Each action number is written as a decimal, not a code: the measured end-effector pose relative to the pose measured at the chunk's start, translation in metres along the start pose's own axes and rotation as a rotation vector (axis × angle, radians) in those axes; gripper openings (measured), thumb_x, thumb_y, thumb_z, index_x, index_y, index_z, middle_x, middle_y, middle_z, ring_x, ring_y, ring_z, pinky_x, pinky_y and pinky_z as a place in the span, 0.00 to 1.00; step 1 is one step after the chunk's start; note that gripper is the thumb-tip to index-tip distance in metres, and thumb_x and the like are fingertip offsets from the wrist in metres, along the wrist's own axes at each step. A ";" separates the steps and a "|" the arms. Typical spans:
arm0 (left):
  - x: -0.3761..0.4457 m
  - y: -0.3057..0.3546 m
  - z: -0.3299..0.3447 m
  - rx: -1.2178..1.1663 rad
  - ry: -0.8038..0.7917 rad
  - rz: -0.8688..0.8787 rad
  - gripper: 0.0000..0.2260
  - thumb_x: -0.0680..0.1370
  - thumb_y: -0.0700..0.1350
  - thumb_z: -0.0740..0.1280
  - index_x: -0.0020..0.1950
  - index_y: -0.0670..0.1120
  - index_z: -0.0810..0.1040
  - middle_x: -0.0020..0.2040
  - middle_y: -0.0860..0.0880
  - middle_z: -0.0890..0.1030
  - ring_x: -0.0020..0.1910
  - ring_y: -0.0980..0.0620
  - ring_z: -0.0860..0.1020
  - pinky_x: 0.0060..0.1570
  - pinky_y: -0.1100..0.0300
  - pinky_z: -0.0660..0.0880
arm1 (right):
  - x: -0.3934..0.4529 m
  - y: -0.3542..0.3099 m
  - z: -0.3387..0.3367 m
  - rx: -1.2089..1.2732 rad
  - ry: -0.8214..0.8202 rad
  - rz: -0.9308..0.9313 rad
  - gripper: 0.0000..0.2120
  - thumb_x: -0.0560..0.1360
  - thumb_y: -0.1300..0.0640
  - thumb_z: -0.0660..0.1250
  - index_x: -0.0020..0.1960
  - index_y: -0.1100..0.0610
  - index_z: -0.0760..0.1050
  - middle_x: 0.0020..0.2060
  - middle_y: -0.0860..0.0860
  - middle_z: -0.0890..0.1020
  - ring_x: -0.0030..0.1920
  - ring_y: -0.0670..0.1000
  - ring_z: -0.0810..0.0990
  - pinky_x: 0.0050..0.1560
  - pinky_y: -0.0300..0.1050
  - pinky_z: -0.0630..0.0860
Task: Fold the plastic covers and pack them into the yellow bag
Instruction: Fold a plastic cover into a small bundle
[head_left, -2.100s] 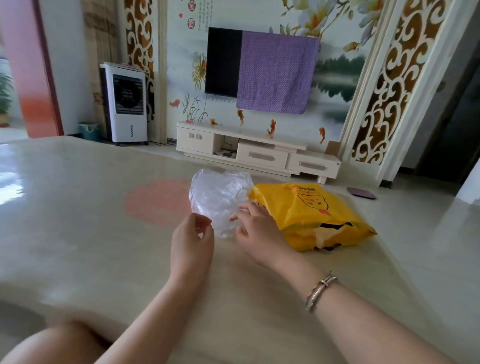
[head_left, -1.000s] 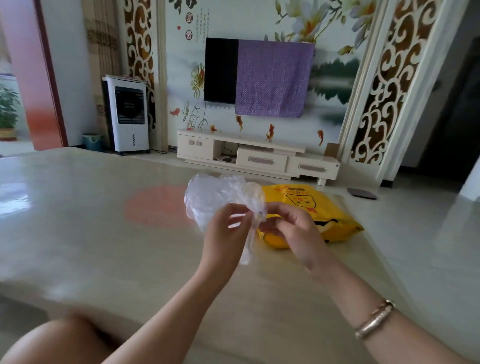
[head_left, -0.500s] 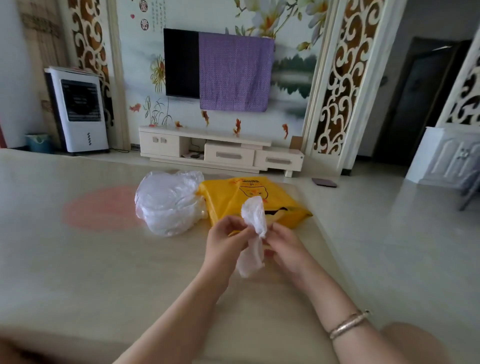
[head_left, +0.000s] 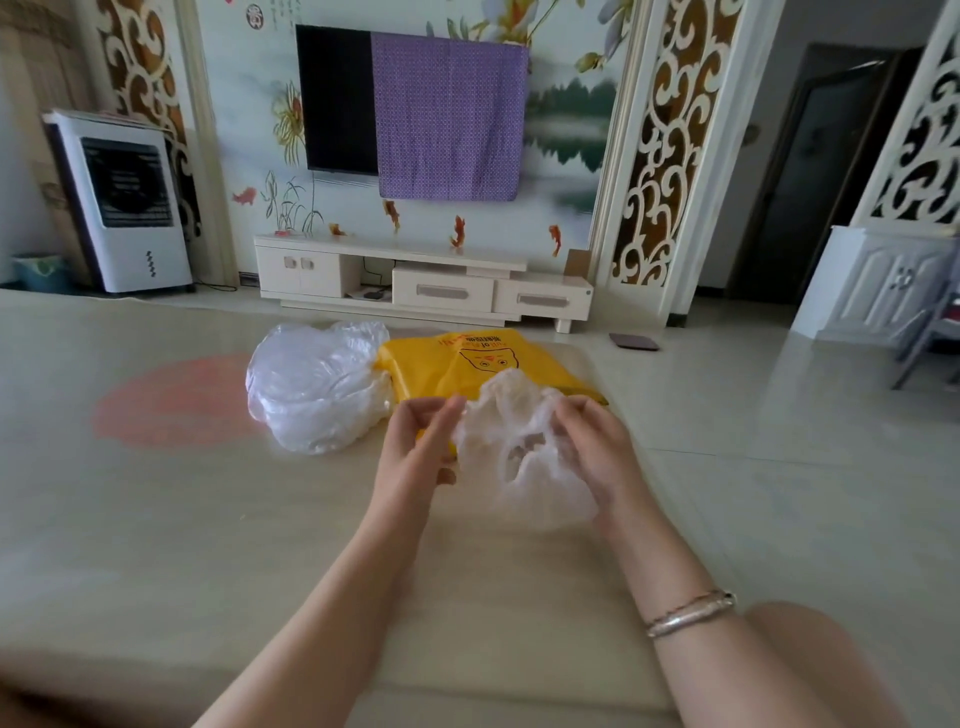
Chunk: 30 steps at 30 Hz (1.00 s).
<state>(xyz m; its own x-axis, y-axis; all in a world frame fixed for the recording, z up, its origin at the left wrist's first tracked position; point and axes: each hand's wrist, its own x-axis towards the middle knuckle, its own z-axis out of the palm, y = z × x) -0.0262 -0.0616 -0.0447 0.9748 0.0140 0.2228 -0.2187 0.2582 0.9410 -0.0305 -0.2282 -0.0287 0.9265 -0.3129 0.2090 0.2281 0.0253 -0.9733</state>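
The flat yellow plastic bag (head_left: 488, 366) bore a cartoon face and red print too blurred to read. It lay on the beige desk (head_left: 156, 519) beside the heap of clear plastic covers (head_left: 311, 389). Both hands, left (head_left: 418, 449) and right (head_left: 592, 447), pinched one crumpled clear cover (head_left: 524, 457), now spread wider than half a second before

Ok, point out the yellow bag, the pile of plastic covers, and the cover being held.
yellow bag (head_left: 415, 364): head view, bare left part of its top face.
pile of plastic covers (head_left: 311, 389): head view, middle of the heap.
held plastic cover (head_left: 524, 457): head view, crumpled centre between the hands.
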 end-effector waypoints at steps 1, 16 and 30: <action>0.004 0.001 -0.002 -0.018 0.003 -0.035 0.22 0.71 0.63 0.69 0.55 0.48 0.76 0.46 0.51 0.79 0.39 0.56 0.76 0.38 0.60 0.73 | 0.000 -0.001 -0.001 -0.059 -0.063 -0.018 0.08 0.79 0.58 0.65 0.42 0.57 0.74 0.31 0.47 0.79 0.30 0.42 0.76 0.32 0.33 0.73; 0.014 -0.008 -0.016 -0.076 -0.013 -0.017 0.08 0.76 0.41 0.70 0.50 0.36 0.80 0.43 0.36 0.84 0.41 0.41 0.82 0.43 0.52 0.79 | 0.000 0.007 -0.002 -0.407 -0.157 -0.002 0.20 0.76 0.39 0.64 0.53 0.56 0.77 0.46 0.46 0.81 0.48 0.46 0.79 0.45 0.38 0.71; 0.011 -0.016 -0.016 0.475 0.204 0.198 0.11 0.80 0.42 0.64 0.38 0.40 0.74 0.32 0.44 0.76 0.29 0.48 0.71 0.29 0.65 0.68 | 0.001 0.007 -0.003 -0.118 0.144 0.135 0.13 0.77 0.51 0.68 0.44 0.62 0.76 0.29 0.50 0.76 0.30 0.49 0.74 0.32 0.41 0.73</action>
<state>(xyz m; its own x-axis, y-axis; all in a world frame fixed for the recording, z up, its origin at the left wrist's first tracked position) -0.0116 -0.0506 -0.0617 0.8914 0.2175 0.3976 -0.3485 -0.2317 0.9082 -0.0293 -0.2313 -0.0356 0.8922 -0.4465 0.0682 0.0600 -0.0327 -0.9977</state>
